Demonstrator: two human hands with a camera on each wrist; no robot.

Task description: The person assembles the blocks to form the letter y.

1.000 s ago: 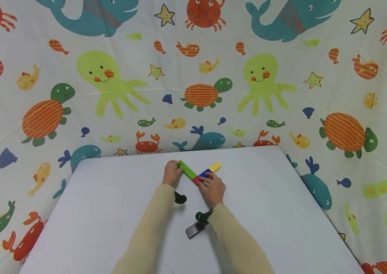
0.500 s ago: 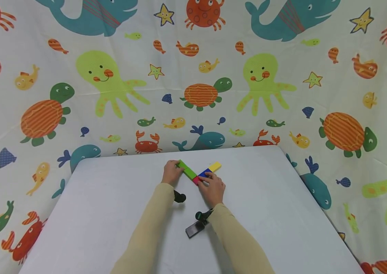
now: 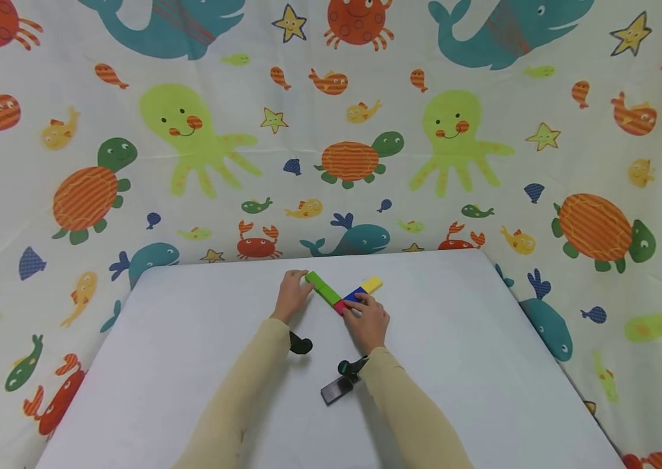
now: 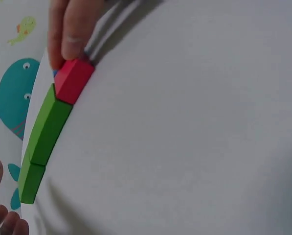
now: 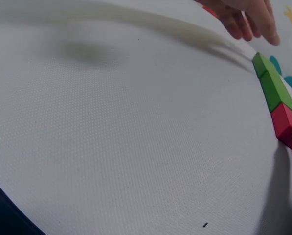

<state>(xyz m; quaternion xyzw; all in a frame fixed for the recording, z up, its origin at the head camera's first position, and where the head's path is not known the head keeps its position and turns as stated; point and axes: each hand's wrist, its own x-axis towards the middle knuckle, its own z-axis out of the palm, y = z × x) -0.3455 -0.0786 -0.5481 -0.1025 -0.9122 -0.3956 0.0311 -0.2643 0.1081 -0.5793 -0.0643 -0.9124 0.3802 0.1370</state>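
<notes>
Two green blocks [image 3: 324, 288] and a red block [image 3: 339, 307] form a slanting row on the white table. A blue block [image 3: 356, 296] and a yellow block [image 3: 373, 284] run from the red end toward the back right, giving a V shape. My left hand [image 3: 292, 294] is beside the far green end, fingers apart from it in the right wrist view. With thumb and finger, my right hand [image 3: 369, 324] pinches the red block at the corner by the blue one. Its fingers [image 4: 76, 41] show against the red block in the left wrist view.
The white table [image 3: 472, 378] extends around the blocks, its back edge close behind them. Behind it hangs a cloth [image 3: 284, 143] printed with sea animals. Dark wrist-worn devices [image 3: 337, 389] stick out below the hands.
My left hand has come off the green block and shifted slightly left. The right hand stays at the red block. The head view has shifted a little.
</notes>
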